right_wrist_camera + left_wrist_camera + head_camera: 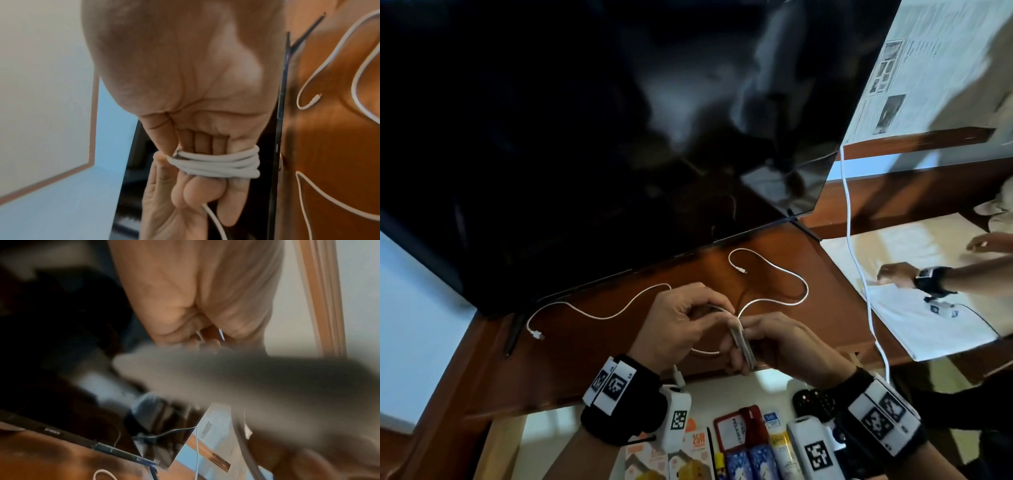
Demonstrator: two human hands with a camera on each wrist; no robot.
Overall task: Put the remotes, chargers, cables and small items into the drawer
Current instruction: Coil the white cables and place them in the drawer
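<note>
Polished brown wooden cabinet top (599, 346) under a black television (585, 137): the left hand (681, 322) and right hand (777, 346) meet, winding a thin white charging cable (770, 274) whose slack trails away behind them. Below, the open drawer (544, 431) holds an orange box (700, 442) reading "25W". Left wrist: mostly blur, its grip hidden. Right wrist: cable coils circle the right fingers (203, 139); left fingers pinch the strand.

Blurred grey shape (257, 382): crosses left wrist view, unidentifiable. Boxes (654, 462) in drawer (500, 445): cut by bottom edge.
</note>
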